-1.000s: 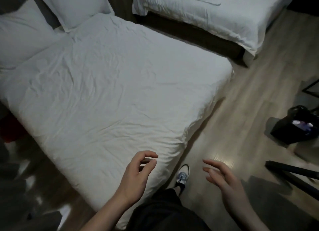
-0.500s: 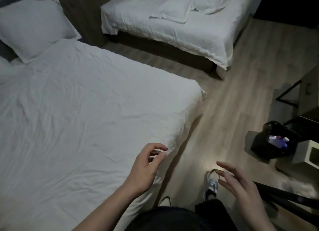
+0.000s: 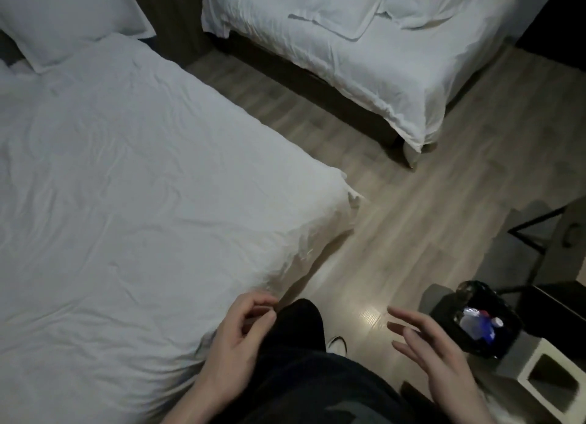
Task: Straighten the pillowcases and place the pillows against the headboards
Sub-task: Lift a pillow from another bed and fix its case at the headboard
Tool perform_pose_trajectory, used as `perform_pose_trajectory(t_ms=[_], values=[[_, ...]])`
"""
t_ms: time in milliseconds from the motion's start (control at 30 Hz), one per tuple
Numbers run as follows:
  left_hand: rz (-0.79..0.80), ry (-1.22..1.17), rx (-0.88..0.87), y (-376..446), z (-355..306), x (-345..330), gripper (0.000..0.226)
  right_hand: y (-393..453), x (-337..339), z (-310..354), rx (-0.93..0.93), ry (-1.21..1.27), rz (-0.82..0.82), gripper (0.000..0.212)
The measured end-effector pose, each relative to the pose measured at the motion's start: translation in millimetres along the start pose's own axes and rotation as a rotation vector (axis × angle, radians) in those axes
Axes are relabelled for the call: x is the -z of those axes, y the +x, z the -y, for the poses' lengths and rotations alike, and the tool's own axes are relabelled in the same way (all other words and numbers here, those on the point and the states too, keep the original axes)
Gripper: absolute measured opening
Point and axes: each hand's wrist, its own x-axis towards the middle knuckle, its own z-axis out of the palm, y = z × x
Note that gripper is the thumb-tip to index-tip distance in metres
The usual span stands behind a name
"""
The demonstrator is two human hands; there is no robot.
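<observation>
A white pillow stands at the head of the near bed, top left. On the far bed two white pillows lie flat and rumpled: one in the middle and another to its right. My left hand hovers by the near bed's foot corner, fingers loosely curled, holding nothing. My right hand is over the floor with fingers spread, empty.
A wooden floor aisle runs between the two beds. A black bin with bottles inside stands at right, next to a white box and dark furniture legs. My dark trouser leg and a shoe show below.
The view has swung right and forward along the near bed's foot. The far bed and its pillows have come more into view. Both hands stay empty.
</observation>
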Motion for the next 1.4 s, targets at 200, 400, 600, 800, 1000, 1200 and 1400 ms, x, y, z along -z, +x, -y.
perform_pose_trajectory(t_ms=[200,400,600,800,1000,1200,1400], values=[[0.005,-0.047,0.008,82.2,-39.1,-50.9,0.033,92.0,23.0,33.8,-0.033,-0.021,0.070,0.021],[0.095,-0.053,-0.053,213.3,-93.3,-94.8,0.023,190.3,48.8,81.9,-0.006,-0.042,0.014,0.028],[0.129,-0.038,-0.084,325.8,-146.7,-114.1,0.022,277.7,65.6,128.3,0.029,-0.030,-0.049,0.046],[0.164,0.007,-0.065,396.0,-181.2,-146.5,0.021,351.1,93.6,160.4,0.018,-0.022,-0.054,0.060],[0.124,0.028,-0.041,469.0,-214.9,-208.8,0.015,444.9,152.6,196.7,-0.031,-0.039,0.036,0.025],[0.058,0.021,-0.036,540.0,-267.7,-297.8,0.013,546.1,250.4,245.5,0.046,-0.053,0.029,0.040],[-0.052,-0.002,-0.045,585.4,-313.3,-344.5,0.027,637.4,303.6,292.9,0.063,-0.126,0.157,0.064]])
